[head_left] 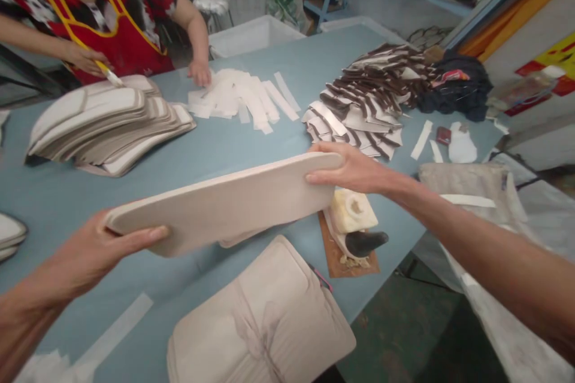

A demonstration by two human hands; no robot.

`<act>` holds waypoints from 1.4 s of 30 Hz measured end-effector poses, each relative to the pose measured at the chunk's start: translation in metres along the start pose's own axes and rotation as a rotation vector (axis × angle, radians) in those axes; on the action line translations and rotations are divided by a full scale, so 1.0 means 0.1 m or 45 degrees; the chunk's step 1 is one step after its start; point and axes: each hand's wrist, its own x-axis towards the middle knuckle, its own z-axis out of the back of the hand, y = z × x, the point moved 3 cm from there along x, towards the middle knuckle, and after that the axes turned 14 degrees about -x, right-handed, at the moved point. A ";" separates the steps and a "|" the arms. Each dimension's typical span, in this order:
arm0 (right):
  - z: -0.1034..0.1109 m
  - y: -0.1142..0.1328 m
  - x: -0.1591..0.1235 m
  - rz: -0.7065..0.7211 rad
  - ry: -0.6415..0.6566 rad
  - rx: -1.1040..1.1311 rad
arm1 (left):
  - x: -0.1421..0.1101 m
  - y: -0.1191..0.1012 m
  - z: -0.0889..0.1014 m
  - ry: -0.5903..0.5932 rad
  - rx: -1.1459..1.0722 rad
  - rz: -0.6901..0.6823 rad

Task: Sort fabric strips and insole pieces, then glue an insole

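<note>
I hold a long cream insole-shaped board (233, 197) flat above the blue table (233, 143), one hand at each end. My left hand (96, 251) grips its near-left end, thumb on top. My right hand (350, 170) grips the far-right rounded end, fingers closed over the edge. Under the board lies a stack of the same cream pieces (265, 317) at the table's front edge. A cream glue pot with a dark brush (357, 221) sits on a brown board just below my right hand.
Across the table a person in a red apron brushes a stack of cream pieces (108, 125) with a brush (108, 72). White strips (242, 99) lie mid-table, brown-and-white pieces (372, 96) at the right. White bins (256, 33) stand behind.
</note>
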 end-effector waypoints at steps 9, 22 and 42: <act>0.17 -0.33 0.08 0.624 -0.475 -1.017 | 0.06 -0.04 -0.26 0.009 0.735 -1.331; -0.54 -1.19 0.17 0.625 0.078 -1.307 | 0.44 0.97 -0.73 0.430 0.984 -1.004; -0.36 0.28 -0.39 0.027 0.159 -1.179 | 0.07 0.37 -0.96 0.424 0.750 -0.936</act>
